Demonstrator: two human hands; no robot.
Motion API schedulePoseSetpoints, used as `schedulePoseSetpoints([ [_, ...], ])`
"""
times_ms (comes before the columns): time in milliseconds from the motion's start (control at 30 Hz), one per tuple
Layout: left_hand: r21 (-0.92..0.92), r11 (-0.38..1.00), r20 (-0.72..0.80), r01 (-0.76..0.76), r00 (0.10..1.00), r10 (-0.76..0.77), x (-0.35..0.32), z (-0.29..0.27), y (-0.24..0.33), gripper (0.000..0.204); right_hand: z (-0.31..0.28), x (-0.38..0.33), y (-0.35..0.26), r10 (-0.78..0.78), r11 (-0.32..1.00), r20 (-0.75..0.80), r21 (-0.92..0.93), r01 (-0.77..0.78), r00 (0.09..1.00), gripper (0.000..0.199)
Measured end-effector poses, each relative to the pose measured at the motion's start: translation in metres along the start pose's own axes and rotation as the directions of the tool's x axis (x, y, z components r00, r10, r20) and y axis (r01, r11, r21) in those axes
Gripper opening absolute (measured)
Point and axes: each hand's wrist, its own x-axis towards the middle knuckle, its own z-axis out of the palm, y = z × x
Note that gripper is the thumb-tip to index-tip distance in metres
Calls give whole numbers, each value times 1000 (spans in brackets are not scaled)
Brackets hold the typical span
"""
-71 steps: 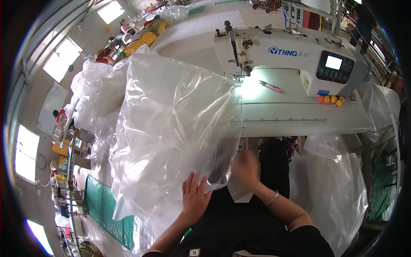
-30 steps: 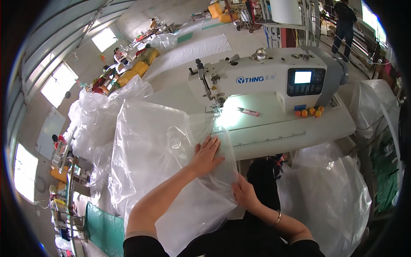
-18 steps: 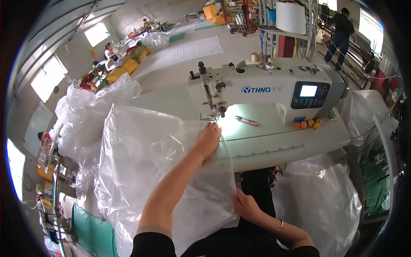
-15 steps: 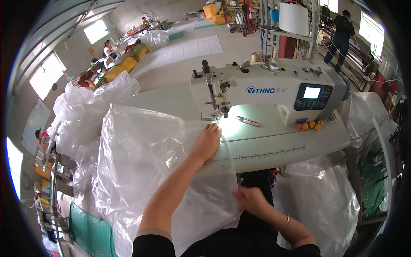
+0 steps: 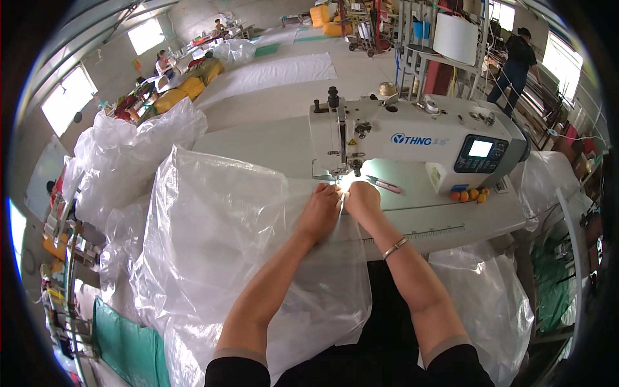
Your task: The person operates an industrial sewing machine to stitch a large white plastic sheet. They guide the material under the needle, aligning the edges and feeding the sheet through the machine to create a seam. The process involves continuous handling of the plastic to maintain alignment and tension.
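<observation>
Workshop — sewing machine [image 5: 419, 126], large thread cone [image 5: 456, 37]

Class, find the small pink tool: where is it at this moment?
The pink tool lies right of centre in the head view, on the pale machine table, between the right hand and the small orange round things.

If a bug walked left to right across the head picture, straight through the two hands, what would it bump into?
Crumpled clear plastic, smoother clear plastic sheet, left hand, right hand, little pink-handled tool, small orange-yellow round things.
</observation>
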Motion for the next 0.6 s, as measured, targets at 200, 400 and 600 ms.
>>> schedulePoseSetpoints([
  [200,-42,998,-8,52,999,-53,-5,0,-5,29,-8,-10,-12,91,989,-21,122,-88,996,21],
  [400,-42,999,2,35,999,-34,-7,2,-10,30,-5,-15,-11,11,997,-2,83,-11,1000,18],
  [600,35,999,56,33,998,-35,-11,-3,-5,30,1,-24,-14,-144,987,-65,59,148,987,13],
])
